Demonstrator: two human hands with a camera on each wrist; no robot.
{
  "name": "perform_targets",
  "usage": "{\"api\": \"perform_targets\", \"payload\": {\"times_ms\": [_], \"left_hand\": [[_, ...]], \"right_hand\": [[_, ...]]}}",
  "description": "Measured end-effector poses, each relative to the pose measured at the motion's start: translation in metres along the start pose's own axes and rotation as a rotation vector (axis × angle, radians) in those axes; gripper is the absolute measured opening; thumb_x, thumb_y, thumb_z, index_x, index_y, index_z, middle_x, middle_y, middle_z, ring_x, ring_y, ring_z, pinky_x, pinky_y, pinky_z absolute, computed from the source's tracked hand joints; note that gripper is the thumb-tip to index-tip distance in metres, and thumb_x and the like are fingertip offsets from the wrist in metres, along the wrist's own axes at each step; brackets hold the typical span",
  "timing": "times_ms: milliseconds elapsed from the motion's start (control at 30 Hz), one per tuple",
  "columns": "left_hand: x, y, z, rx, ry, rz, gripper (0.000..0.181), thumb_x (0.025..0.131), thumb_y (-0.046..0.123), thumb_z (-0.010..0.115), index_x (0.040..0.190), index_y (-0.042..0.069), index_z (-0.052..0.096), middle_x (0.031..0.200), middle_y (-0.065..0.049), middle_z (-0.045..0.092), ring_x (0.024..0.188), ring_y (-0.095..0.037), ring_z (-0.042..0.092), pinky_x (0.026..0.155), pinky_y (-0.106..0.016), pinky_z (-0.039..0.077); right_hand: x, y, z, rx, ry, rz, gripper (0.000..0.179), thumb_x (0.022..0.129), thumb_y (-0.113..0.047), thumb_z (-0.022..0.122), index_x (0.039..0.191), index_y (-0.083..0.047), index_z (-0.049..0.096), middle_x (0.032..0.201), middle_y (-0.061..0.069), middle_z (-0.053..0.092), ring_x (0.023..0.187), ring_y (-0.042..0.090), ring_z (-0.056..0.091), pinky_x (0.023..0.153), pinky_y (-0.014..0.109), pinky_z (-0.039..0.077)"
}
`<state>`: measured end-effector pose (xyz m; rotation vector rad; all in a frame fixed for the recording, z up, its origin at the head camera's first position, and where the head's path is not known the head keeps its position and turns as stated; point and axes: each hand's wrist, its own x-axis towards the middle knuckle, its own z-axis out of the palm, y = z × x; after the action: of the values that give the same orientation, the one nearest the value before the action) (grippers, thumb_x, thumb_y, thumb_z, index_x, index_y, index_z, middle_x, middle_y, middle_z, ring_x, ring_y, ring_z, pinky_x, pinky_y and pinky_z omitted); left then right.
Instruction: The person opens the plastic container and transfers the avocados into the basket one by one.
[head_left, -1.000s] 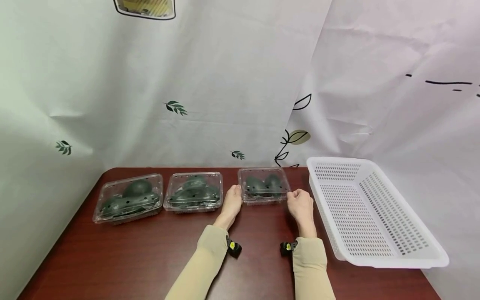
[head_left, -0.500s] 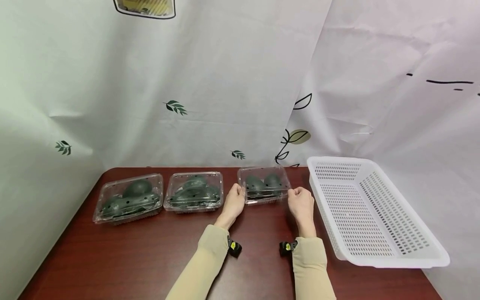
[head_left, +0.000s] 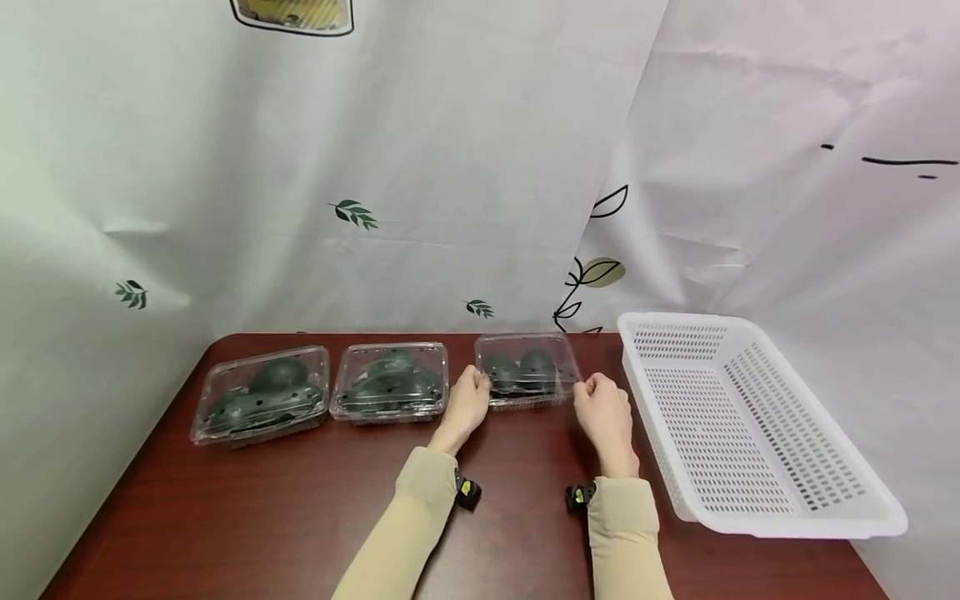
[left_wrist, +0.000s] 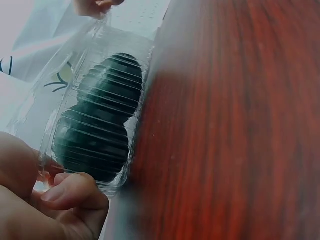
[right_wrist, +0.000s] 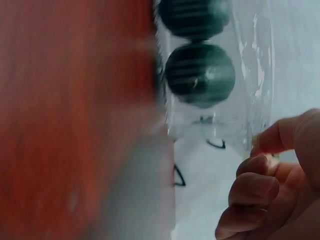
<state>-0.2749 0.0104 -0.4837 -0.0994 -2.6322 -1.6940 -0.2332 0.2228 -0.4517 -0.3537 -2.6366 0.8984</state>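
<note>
A clear plastic clamshell box (head_left: 527, 342) with two dark green, egg-shaped fruits (head_left: 537, 368) inside is at the back of the table, between my hands. My left hand (head_left: 467, 406) pinches the rim at its front left corner; in the left wrist view thumb and forefinger (left_wrist: 75, 192) close on the plastic edge. At the front right corner my right hand (head_left: 606, 421) pinches the rim between thumb and curled fingers, as the right wrist view shows with the fingers (right_wrist: 255, 187) bent under. Through the ribbed wall, the fruits (left_wrist: 97, 130) lie side by side.
Left of my left hand stands a second clamshell box (head_left: 390, 412) of green fruits, and a third box (head_left: 258, 429) is angled farther left. A white perforated plastic basket (head_left: 678, 492) is close on the right. A printed cloth (head_left: 450, 167) hangs behind the table (head_left: 300, 517).
The two fruits have shifted slightly left inside the box. Both hands keep their hold on its front corners, after a small move of the left hand toward it.
</note>
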Motion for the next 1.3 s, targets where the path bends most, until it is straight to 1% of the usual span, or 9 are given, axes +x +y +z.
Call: {"api": "perform_targets", "payload": {"times_ms": [100,167,267,367,633,867,1100,1200,1300], "left_hand": [[-0.001,0.001,-0.001,-0.002,0.008,-0.004,0.026,0.104,0.016,0.044,0.08,0.009,0.039,0.071,-0.005,0.043,0.064,-0.02,0.045,0.061,-0.034,0.037],[-0.001,0.002,-0.001,0.0,0.005,-0.005,0.026,0.104,0.017,0.044,0.08,0.009,0.039,0.071,-0.005,0.042,0.063,-0.02,0.044,0.061,-0.034,0.036],[-0.001,0.002,-0.002,0.014,0.018,-0.001,0.026,0.104,0.016,0.044,0.079,0.01,0.039,0.071,-0.005,0.043,0.064,-0.02,0.045,0.061,-0.034,0.037],[0.0,0.002,-0.002,0.028,0.028,-0.003,0.026,0.103,0.016,0.045,0.079,0.01,0.039,0.07,-0.004,0.043,0.065,-0.021,0.046,0.061,-0.034,0.038],[0.0,0.002,-0.001,0.029,-0.008,-0.032,0.024,0.105,0.018,0.041,0.083,0.009,0.04,0.073,-0.007,0.045,0.065,-0.021,0.046,0.061,-0.035,0.037],[0.0,0.002,-0.001,0.04,-0.033,-0.045,0.027,0.106,0.023,0.039,0.083,0.009,0.04,0.074,-0.007,0.046,0.066,-0.022,0.045,0.062,-0.034,0.036],[-0.001,0.003,0.001,0.045,-0.073,-0.005,0.027,0.106,0.022,0.039,0.082,0.009,0.04,0.071,-0.006,0.044,0.06,-0.02,0.041,0.057,-0.033,0.034],[-0.001,0.004,0.0,0.05,-0.076,0.011,0.027,0.107,0.022,0.038,0.083,0.009,0.042,0.071,-0.006,0.044,0.058,-0.02,0.04,0.056,-0.033,0.034],[-0.001,0.003,-0.002,0.053,-0.062,-0.003,0.028,0.107,0.024,0.038,0.084,0.008,0.043,0.071,-0.007,0.044,0.058,-0.021,0.04,0.057,-0.034,0.034]], "right_hand": [[-0.002,0.006,-0.002,0.012,0.02,-0.122,0.014,0.082,-0.011,0.054,0.069,-0.013,0.05,0.06,0.001,0.047,0.059,0.026,0.05,0.055,0.038,0.038],[-0.003,0.007,-0.004,0.034,0.023,-0.248,0.013,0.081,-0.008,0.06,0.07,-0.014,0.054,0.059,-0.003,0.046,0.057,0.022,0.048,0.054,0.036,0.037],[-0.005,0.005,-0.002,0.046,-0.018,-0.435,0.011,0.079,-0.006,0.07,0.077,-0.014,0.064,0.062,-0.007,0.048,0.057,0.015,0.046,0.055,0.033,0.038],[-0.009,0.0,0.002,0.02,-0.058,-0.545,0.013,0.078,-0.007,0.077,0.084,-0.016,0.071,0.067,-0.009,0.05,0.059,0.011,0.047,0.054,0.032,0.039],[-0.014,-0.004,0.014,-0.038,0.074,-0.611,0.015,0.077,-0.008,0.081,0.082,-0.019,0.072,0.074,-0.009,0.053,0.063,0.013,0.053,0.053,0.036,0.043],[-0.005,0.0,0.013,-0.004,0.129,-0.697,0.011,0.079,-0.008,0.078,0.083,-0.011,0.069,0.083,-0.001,0.057,0.08,0.023,0.053,0.065,0.04,0.042],[0.007,-0.002,-0.001,0.054,0.128,-0.779,0.008,0.085,-0.005,0.072,0.087,-0.005,0.063,0.085,0.005,0.055,0.082,0.03,0.05,0.07,0.044,0.039],[0.013,-0.011,-0.011,0.064,0.155,-0.793,0.009,0.085,-0.002,0.071,0.088,-0.003,0.062,0.085,0.008,0.054,0.081,0.032,0.049,0.072,0.046,0.039],[0.018,-0.022,-0.019,0.042,0.162,-0.794,0.01,0.085,-0.001,0.071,0.09,-0.002,0.062,0.085,0.009,0.054,0.081,0.032,0.048,0.073,0.046,0.038]]}}
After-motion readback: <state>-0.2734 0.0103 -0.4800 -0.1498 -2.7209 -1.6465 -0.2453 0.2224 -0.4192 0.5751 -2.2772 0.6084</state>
